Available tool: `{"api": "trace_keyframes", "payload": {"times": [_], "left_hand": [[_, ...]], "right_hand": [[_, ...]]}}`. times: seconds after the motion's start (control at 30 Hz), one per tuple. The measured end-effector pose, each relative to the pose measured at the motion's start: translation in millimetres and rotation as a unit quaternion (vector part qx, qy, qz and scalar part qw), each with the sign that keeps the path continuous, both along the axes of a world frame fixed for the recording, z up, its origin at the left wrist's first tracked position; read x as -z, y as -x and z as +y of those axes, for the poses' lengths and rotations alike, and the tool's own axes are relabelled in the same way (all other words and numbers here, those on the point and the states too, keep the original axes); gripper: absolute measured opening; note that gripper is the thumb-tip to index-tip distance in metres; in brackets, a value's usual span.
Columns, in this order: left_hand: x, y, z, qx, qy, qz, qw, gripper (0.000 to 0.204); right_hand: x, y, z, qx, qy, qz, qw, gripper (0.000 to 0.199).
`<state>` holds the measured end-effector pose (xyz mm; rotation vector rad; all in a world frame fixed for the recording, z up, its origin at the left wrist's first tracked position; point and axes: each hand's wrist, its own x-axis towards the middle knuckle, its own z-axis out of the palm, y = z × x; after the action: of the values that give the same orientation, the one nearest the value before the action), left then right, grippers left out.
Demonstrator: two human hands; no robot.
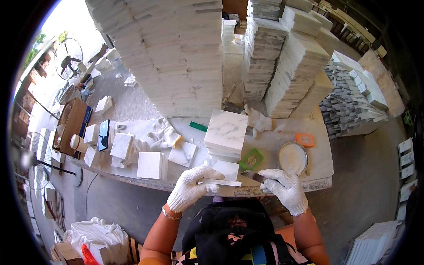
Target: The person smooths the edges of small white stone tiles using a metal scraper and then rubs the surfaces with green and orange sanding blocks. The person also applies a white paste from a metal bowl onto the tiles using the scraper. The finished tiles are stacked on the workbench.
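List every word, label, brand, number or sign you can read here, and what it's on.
Nothing can be read for certain.
Orange box: small print on top, too small and blurred to read.
Green pad: faint marks, too unclear to tell whether they are letters.
Phone: no legible text.
White tile in the left hand: no lettering visible.

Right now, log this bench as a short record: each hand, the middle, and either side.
Left hand: gloved, gripping a thin white tile, seen edge-on
Right hand: gloved, holding a flat blade, tip toward the tile
Middle: tile stack, grey-veined top
Right side: round container, orange block
Left side: unworn glove, phone
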<state>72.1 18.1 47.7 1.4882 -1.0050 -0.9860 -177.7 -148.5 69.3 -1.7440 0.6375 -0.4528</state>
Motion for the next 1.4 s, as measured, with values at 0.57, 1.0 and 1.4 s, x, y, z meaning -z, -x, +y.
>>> {"api": "trace_keyframes", "payload": {"times": [0.57, 1.0, 1.4], "left_hand": [[24, 9, -5, -0.061, 0.010, 0.131, 0.989, 0.020], [26, 15, -10, -0.098, 0.029, 0.110, 0.989, 0.023], [28, 12, -7, -0.088, 0.009, 0.141, 0.986, 0.027]], "right_hand": [[-26, -74, -35, -0.260, 0.252, -0.011, 0.932, 0.030], [-23, -58, -10, -0.152, 0.259, 0.014, 0.954, 0.031], [-17, -53, 2, -0.081, 0.185, 0.005, 0.979, 0.031]]}}
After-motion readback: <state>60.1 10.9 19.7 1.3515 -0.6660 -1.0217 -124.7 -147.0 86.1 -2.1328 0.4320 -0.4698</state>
